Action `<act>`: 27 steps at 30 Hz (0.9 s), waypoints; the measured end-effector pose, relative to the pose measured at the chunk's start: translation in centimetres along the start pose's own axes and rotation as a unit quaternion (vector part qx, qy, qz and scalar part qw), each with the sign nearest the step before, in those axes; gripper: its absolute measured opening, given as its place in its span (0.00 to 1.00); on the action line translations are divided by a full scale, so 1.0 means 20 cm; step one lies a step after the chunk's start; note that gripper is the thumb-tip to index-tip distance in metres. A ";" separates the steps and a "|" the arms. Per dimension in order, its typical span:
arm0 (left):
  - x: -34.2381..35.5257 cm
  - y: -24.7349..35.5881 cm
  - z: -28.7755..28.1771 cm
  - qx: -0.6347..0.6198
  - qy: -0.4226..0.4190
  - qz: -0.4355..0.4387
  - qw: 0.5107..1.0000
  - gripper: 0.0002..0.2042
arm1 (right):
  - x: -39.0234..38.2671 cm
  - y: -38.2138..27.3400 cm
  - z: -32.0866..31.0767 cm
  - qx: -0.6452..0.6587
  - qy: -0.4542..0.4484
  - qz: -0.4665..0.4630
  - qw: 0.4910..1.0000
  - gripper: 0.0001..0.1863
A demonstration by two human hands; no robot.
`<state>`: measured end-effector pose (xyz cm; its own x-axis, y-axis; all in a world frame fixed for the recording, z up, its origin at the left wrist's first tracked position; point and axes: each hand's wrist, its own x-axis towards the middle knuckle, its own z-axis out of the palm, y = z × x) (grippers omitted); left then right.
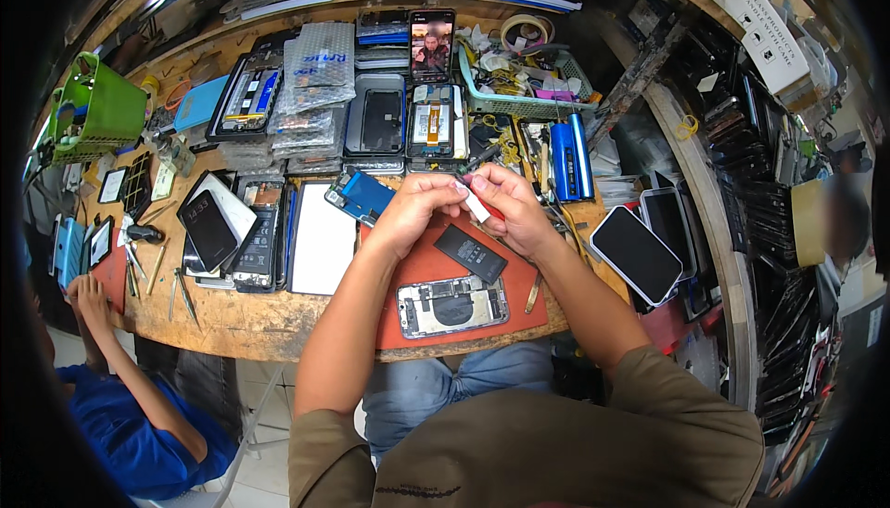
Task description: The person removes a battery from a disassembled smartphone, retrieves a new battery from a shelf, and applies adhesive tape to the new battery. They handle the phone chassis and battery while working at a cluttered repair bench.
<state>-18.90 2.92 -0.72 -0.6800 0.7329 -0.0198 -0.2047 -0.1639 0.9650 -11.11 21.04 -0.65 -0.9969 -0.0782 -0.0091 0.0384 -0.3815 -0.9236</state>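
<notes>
Above the red work mat (527,311), my left hand (419,209) and my right hand (515,208) meet with fingertips pinched together. Between them is a small white strip (476,208), its upper end hidden by the fingers. Something small and red (493,212) shows beside the strip under my right fingers; its kind is unclear. A black phone battery (471,253) lies loose on the mat below my hands. Nearer to me rests an opened phone (452,309), its inner parts facing up. By my left wrist lies a phone screen with a blue back (363,195).
A co-worker in a blue sleeve (148,434) sits at the left. Behind my hands stand opened phones (434,128), bubble-wrapped packs (315,72), a propped phone (432,46) and a teal basket (528,105). Blue cylinders (570,160) and phones (636,256) are on the right.
</notes>
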 end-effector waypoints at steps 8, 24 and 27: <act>0.00 -0.01 -0.01 0.005 0.017 -0.012 1.000 0.10 | 0.00 -0.03 -0.01 -0.044 -0.021 -0.019 0.999 0.09; 0.02 0.01 -0.05 -0.016 0.078 0.020 0.997 0.12 | 0.51 -0.48 -0.33 -0.111 0.218 -0.119 0.962 0.13; 0.02 0.02 -0.04 -0.012 0.078 0.036 0.996 0.12 | 0.61 -0.57 -0.36 -0.094 0.244 -0.033 0.965 0.18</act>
<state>-19.73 2.61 -0.56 -0.7940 0.6079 0.0078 -0.1670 -0.2304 0.9587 -24.13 31.17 7.01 -0.9119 0.4014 -0.0853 0.0068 -0.1930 -0.9812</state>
